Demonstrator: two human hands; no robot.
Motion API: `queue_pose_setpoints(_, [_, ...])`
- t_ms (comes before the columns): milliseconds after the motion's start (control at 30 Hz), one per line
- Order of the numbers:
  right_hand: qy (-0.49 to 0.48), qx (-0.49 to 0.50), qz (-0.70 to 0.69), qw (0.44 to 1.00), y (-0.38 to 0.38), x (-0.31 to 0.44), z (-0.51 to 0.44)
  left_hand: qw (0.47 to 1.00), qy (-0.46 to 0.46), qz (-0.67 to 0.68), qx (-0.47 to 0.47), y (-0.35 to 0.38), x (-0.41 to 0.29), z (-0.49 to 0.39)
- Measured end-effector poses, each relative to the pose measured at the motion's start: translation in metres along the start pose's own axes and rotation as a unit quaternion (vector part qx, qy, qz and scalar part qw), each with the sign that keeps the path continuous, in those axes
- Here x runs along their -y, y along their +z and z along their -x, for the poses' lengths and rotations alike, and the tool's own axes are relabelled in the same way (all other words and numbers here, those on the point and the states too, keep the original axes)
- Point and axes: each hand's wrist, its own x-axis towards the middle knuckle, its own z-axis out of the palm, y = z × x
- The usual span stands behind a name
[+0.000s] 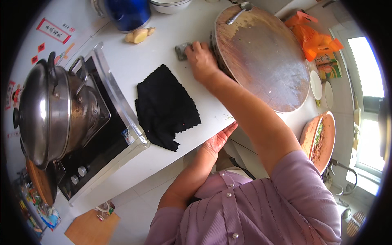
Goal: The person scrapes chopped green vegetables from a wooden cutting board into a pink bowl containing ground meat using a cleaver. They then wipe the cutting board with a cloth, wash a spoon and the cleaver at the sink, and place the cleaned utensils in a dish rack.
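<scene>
My right hand (202, 59) presses a folded grey cloth (183, 51) to the white countertop (122, 61), close to the left side of a large round wooden board (263, 58). My left hand (218, 139) is at the counter's front edge, palm turned up and nothing in it. Small green and dark crumbs (228, 117) lie on the counter just above those fingers. To the left of both hands a black cloth (167, 107) with a ragged edge lies spread out flat.
A lidded steel pot (46, 113) stands on the hob at left. Cut ginger (139, 35), a blue jug (128, 13) and white bowls (171, 6) sit at the back. A spoon (240, 13) rests on the board. An orange bag (312, 36) and a pan of chopped food (318, 141) are at right.
</scene>
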Motion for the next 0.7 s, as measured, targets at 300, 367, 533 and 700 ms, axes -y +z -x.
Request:
queue_pose_setpoints(300, [-0.088,-0.093,-0.100,0.987,-0.031,-0.008,0.168,0.999,0.013,0.002,0.036,0.000,-0.001,-0.004])
queue_pose_setpoints(367, [-0.075,-0.078,-0.137,0.985,-0.033,-0.012,0.201,0.999,0.003,-0.007,0.048,-0.016,0.003,-0.004])
queue_pose_setpoints(533, [-0.092,-0.133,-0.177,0.971,-0.034,-0.001,0.247,0.943,-0.161,0.271,0.106,-0.070,0.009,-0.009])
queue_pose_setpoints(700, [0.011,-0.105,-0.247,0.963,-0.024,0.011,0.304,0.973,-0.133,-0.080,0.170,-0.045,0.003,-0.003])
